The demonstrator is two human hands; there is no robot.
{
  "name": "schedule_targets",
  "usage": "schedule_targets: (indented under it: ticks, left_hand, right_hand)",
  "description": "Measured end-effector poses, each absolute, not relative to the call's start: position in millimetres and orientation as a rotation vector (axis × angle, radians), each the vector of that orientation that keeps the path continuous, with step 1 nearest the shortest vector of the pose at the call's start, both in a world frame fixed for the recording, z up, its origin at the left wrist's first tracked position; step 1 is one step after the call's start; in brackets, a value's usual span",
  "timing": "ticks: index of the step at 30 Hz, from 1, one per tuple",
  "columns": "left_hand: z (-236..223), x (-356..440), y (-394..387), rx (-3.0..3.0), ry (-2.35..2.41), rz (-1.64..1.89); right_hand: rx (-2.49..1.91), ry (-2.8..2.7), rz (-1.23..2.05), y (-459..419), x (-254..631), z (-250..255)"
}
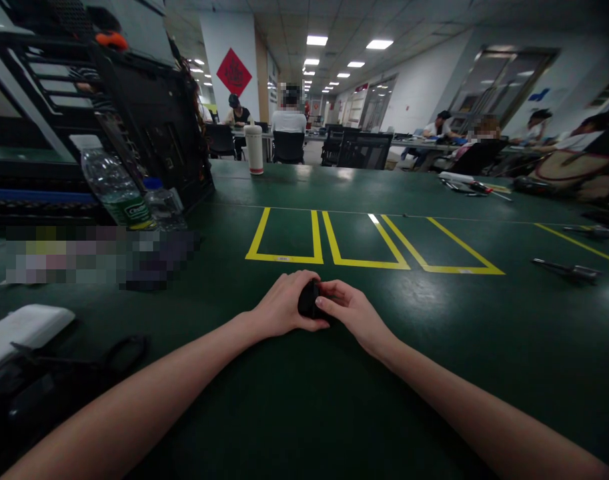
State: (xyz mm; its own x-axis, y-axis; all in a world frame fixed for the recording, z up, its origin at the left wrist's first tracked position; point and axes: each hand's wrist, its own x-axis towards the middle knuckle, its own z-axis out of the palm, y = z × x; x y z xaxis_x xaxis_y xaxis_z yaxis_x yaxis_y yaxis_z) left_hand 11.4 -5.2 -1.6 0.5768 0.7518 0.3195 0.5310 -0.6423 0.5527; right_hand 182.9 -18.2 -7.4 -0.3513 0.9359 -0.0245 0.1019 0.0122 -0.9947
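A small, rounded black object (309,300) is held between my two hands, just above or on the green table; its kind cannot be made out. My left hand (283,305) wraps round it from the left, thumb below and fingers over the top. From the right, my right hand (353,312) pinches its edge between thumb and fingers. Much of the object is hidden by the fingers. Just beyond the hands, yellow tape outlines (367,265) mark the green table top (304,413).
At left stand a clear bottle (111,183), a blue-capped bottle (164,205) and a black equipment frame (159,133). A white device (31,330) and black cables lie near front left. A white cup (255,150) stands behind; a dark tool (567,270) lies right. People sit beyond.
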Motion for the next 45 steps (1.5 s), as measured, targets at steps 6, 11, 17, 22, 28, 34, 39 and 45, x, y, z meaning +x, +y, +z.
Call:
schedule_targets:
  ticks: [6, 11, 17, 22, 28, 34, 39, 45]
  left_hand:
    - [-2, 12, -7, 2.443, 1.063, 0.753]
    - [-3, 14, -4, 2.415, 1.128, 0.733]
    - [0, 12, -3, 2.414, 1.133, 0.648]
    - [3, 11, -5, 2.476, 1.048, 0.694]
    - [6, 10, -6, 2.46, 1.042, 0.661]
    - [7, 9, -6, 2.461, 1.064, 0.645]
    - [4, 9, -5, 2.479, 1.05, 0.672]
    - [-5, 9, -3, 2.51, 1.051, 0.768]
  right_hand:
    - [-1.032, -1.625, 1.421, -19, 184, -7]
    - [-0.984, -1.673, 1.412, -16, 186, -9]
    - [-0.915, -1.648, 1.521, -20, 188, -5]
    - [-0.948, -1.628, 1.454, -19, 187, -6]
    - [-1.036, -1.726, 1.454, -18, 189, -4]
    - [-0.922, -1.776, 1.472, -20, 189, -3]
    - [-0.99, -1.785, 1.346, -18, 185, -7]
    - [-1.027, -1.875, 1.265, -21, 183, -5]
